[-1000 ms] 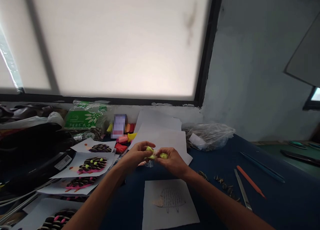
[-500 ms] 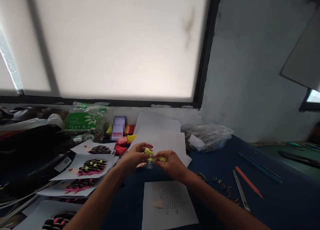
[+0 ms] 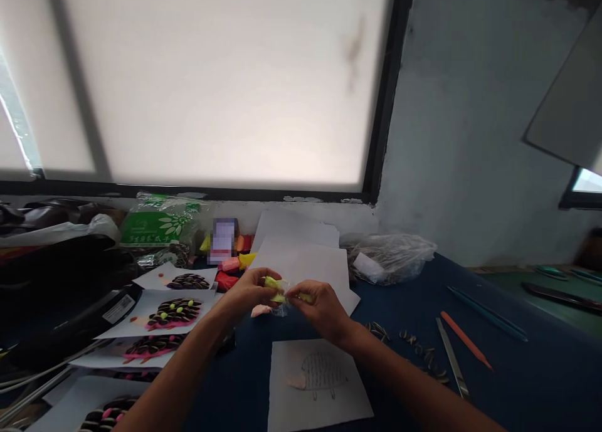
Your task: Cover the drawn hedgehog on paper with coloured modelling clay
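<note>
Left hand: through the head camera I see the left hand [image 3: 249, 289] closed on a yellow-green lump [image 3: 273, 286], pinched between thumb and fingers.
Right hand: I have the right hand [image 3: 320, 306] at 3 o'clock from the left, its fingers curled round a second yellow-green lump [image 3: 306, 298], thumb and forefinger drawn together.
Gap between hands: narrow; a clear wrapper [image 3: 284, 289] shows there, though I cannot tell how far each grip reaches along it.
Peach lump [image 3: 261, 310]: at 8 o'clock from the wrapper, just below the left hand.
Hedgehog drawing [image 3: 324, 372]: its sheet lies flat at 5 o'clock, nearer me than both hands, with the right forearm passing beside its upper right corner.
White paper stack [image 3: 301, 231]: 12 to 1 o'clock, behind the hands and reaching the wall.
Far limits: window frame [image 3: 235, 192] beyond at 12; clear bag [image 3: 399, 256] at 2 to 3.
Left limits: bright packets [image 3: 228, 281] at 9 to 10, seed-covered sheets [image 3: 176, 310] from 9 round to 8, overlapping.
Right side: seeds [image 3: 426, 357] at 4, then a grey blade-like tool [image 3: 452, 357] and orange tool [image 3: 465, 340].
Open room: bare blue tabletop [image 3: 404, 310] shows at 3, between right hand and blue tool [image 3: 486, 313]; the table's edge slants away beyond.
</note>
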`<action>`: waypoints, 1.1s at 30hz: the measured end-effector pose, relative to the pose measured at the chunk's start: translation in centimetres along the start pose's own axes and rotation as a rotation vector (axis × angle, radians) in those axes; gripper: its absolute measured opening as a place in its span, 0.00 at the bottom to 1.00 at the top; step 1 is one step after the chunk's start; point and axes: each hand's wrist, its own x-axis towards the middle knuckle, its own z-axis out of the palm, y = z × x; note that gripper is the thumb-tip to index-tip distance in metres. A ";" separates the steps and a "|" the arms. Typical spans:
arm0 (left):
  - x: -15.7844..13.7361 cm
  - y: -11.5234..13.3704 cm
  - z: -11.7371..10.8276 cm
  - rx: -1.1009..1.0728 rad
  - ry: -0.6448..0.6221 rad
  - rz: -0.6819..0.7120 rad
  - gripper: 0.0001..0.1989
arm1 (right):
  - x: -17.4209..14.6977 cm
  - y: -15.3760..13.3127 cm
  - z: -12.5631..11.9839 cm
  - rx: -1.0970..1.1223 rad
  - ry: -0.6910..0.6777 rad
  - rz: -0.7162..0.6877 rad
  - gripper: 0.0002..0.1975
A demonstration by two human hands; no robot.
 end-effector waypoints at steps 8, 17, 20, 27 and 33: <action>-0.1 -0.1 0.7 0.072 0.048 0.005 0.18 | -0.1 -0.4 0.1 0.132 0.035 0.084 0.04; 0.6 -1.0 -0.2 0.625 0.153 0.049 0.16 | 0.8 -0.7 -1.0 0.565 0.118 0.417 0.12; 0.4 -1.6 0.4 0.880 0.163 0.143 0.18 | 0.6 -1.0 -1.0 0.642 0.081 0.499 0.12; -0.1 -2.3 0.1 1.215 0.203 0.219 0.19 | -1.9 -1.6 -0.9 0.691 -0.017 0.613 0.06; -0.1 -2.2 0.1 1.181 0.286 0.305 0.26 | -4.4 -2.7 -2.0 0.774 -0.068 0.637 0.14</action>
